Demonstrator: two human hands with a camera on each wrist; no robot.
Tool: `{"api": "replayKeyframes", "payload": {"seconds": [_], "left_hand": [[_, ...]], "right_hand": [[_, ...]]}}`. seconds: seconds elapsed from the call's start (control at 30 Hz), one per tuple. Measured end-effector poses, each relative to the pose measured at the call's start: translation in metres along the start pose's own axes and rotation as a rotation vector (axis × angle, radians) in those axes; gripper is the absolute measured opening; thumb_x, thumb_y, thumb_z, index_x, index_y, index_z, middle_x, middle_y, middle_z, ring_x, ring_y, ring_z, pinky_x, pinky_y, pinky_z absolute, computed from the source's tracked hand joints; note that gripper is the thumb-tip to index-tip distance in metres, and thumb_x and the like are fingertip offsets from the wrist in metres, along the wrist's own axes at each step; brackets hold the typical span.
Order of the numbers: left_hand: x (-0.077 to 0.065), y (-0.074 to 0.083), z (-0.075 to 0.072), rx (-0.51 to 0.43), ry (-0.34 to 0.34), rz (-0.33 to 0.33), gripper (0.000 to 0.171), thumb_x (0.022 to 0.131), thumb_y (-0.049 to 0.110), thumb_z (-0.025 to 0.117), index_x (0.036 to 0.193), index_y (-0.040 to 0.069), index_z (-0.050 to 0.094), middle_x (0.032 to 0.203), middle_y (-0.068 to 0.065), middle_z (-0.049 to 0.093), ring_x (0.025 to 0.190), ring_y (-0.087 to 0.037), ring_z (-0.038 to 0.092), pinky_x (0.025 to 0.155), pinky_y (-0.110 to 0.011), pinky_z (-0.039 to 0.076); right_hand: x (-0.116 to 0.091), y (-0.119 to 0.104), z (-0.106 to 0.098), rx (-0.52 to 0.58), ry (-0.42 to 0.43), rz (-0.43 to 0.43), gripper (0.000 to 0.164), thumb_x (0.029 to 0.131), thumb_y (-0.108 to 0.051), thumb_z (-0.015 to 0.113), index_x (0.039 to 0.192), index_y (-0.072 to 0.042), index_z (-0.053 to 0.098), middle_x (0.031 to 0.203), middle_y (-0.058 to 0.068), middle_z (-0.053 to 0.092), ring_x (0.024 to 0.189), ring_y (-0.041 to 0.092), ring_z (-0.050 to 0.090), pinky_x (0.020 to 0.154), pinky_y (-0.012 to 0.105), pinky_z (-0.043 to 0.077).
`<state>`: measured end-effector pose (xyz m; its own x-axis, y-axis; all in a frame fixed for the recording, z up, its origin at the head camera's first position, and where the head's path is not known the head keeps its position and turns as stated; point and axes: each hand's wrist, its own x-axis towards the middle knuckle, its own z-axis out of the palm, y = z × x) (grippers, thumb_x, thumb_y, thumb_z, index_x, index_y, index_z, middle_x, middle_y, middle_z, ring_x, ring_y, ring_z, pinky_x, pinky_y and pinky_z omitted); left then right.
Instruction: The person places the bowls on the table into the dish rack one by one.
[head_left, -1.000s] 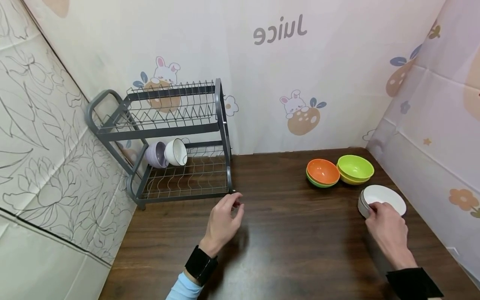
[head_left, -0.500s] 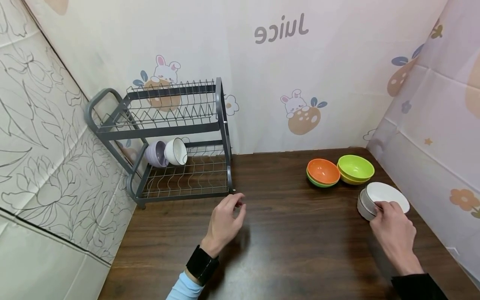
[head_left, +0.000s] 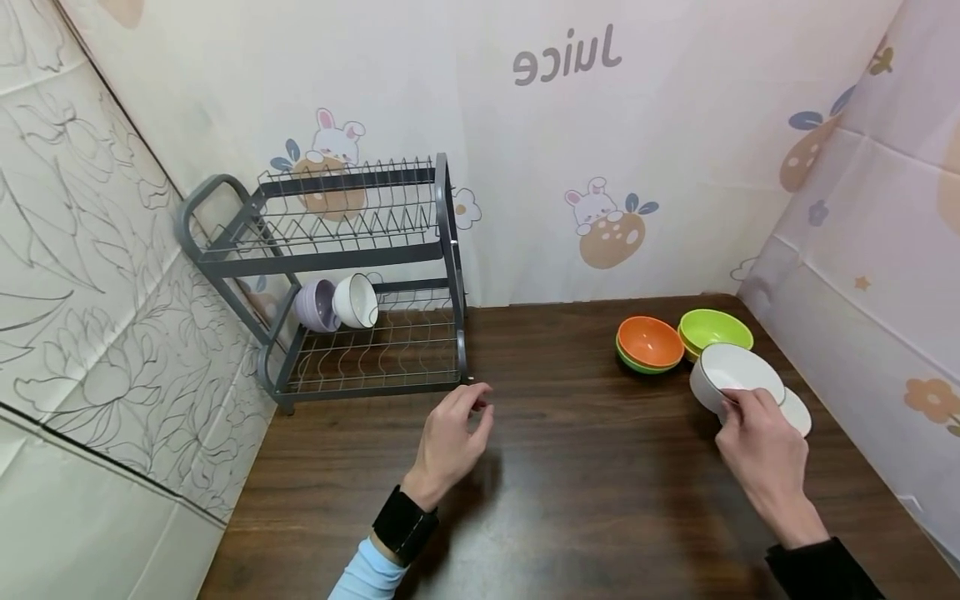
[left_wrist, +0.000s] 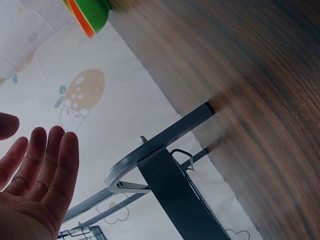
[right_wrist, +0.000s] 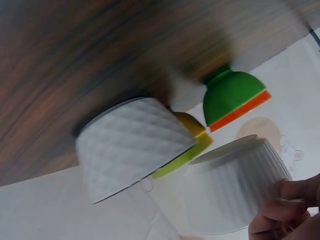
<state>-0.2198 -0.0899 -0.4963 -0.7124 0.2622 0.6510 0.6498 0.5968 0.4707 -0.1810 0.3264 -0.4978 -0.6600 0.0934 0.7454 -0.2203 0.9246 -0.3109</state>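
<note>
**White bowl held by its near rim, body on the far side of the fingers**

The ribbed white bowl is at the right of the table, held off the wood by the right hand, whose thumb and fingers pinch its near rim. What counts here, I judge, is that offset: the bowl extends far of the pinch, mouth up, and being round it offers no long axis to line up.

A second white bowl stands just right of it; the lime bowl and orange bowl sit farther back.

The left hand holds nothing, its fingers straight and close together, thumb apart. It is well left of the bowl, nearer the rack; the right hand is nearer the bowls.
</note>
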Motion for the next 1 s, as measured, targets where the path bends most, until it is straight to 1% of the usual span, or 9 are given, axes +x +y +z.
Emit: {"api": "replayKeyframes", "payload": {"seconds": [0.17,0.3,0.53,0.67,0.83,1.0], "left_hand": [[0.0,0.0,-0.001,0.003,-0.009,-0.012,0.022,0.097,0.006,0.073,0.118,0.008,0.07,0.103,-0.002,0.069,0.089,-0.016,0.068,0.075,-0.029,0.058],[0.0,0.0,-0.001,0.003,-0.014,-0.023,0.021,0.097,0.006,0.073,0.118,0.008,0.07,0.103,-0.001,0.069,0.09,-0.015,0.067,0.076,-0.029,0.058],[0.0,0.0,-0.002,0.0,-0.008,-0.029,0.021,0.097,0.006,0.073,0.118,0.008,0.07,0.104,-0.002,0.07,0.09,-0.013,0.067,0.076,-0.029,0.058],[-0.001,0.0,-0.002,-0.006,-0.013,-0.042,0.022,0.097,0.006,0.072,0.119,0.008,0.07,0.106,-0.002,0.069,0.091,-0.013,0.066,0.075,-0.028,0.058],[-0.001,0.001,-0.004,-0.013,-0.028,-0.063,0.022,0.099,0.007,0.071,0.12,0.008,0.069,0.108,-0.002,0.069,0.093,-0.012,0.066,0.077,-0.027,0.058],[-0.001,0.001,-0.004,-0.008,-0.017,-0.051,0.021,0.098,0.006,0.072,0.119,0.008,0.069,0.108,-0.003,0.07,0.093,-0.013,0.066,0.076,-0.028,0.058]], "right_hand": [[0.005,-0.01,0.002,0.021,0.022,-0.051,0.014,0.091,0.007,0.067,0.104,0.008,0.071,0.09,0.022,0.064,0.074,0.044,0.065,0.053,0.065,0.046],[0.011,-0.02,0.002,0.035,0.019,-0.082,0.016,0.09,0.007,0.068,0.105,0.007,0.072,0.091,0.021,0.065,0.074,0.042,0.067,0.054,0.063,0.048],[0.019,-0.039,0.005,0.066,0.006,-0.098,0.018,0.088,0.009,0.069,0.106,0.006,0.073,0.091,0.019,0.065,0.074,0.039,0.068,0.056,0.06,0.05],[0.022,-0.049,0.008,0.089,0.014,-0.109,0.018,0.088,0.009,0.068,0.105,0.004,0.073,0.09,0.017,0.065,0.073,0.037,0.067,0.054,0.06,0.049],[0.027,-0.061,0.011,0.107,0.02,-0.134,0.018,0.088,0.009,0.068,0.104,0.003,0.073,0.088,0.015,0.065,0.071,0.033,0.066,0.054,0.055,0.048],[0.028,-0.072,0.013,0.122,0.018,-0.147,0.018,0.087,0.008,0.069,0.104,0.003,0.074,0.087,0.014,0.065,0.068,0.029,0.064,0.054,0.051,0.047]]}}
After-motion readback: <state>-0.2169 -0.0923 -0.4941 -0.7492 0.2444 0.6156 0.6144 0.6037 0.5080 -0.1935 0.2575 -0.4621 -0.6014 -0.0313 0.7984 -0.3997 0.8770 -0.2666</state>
